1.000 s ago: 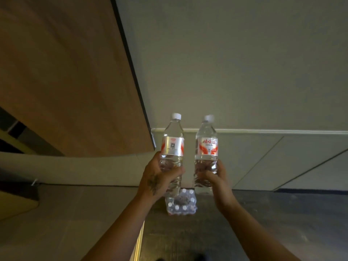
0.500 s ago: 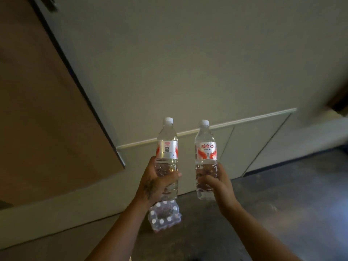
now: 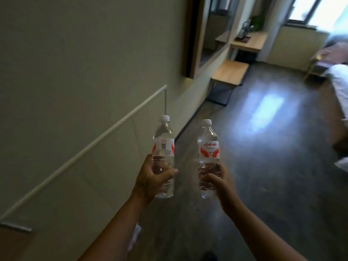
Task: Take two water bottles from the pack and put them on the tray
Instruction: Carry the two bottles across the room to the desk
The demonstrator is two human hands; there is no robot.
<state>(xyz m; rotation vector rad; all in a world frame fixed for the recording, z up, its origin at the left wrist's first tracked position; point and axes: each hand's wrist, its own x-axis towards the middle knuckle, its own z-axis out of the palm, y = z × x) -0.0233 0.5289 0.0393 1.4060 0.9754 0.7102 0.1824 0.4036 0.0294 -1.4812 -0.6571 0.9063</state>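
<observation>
In front of the camera, above the dark floor [image 3: 250, 185], two clear water bottles stand upright and apart. The left bottle [image 3: 163, 147] label shows a QR code; the right bottle [image 3: 208, 147] label bears red characters and wings. The left hand [image 3: 150, 180] and right hand [image 3: 219, 185] each wrap a lower body. A wooden bench [image 3: 229, 72] stands beyond along the wall.

right bottle [image 3: 208, 147] label, possibly "娃哈哈"

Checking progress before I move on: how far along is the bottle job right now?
Done: both bottles are out of the pack. In hand: left hand grips one bottle, right hand the other bottle, both upright. Left: setting them on the tray, which I can't make out here.
</observation>
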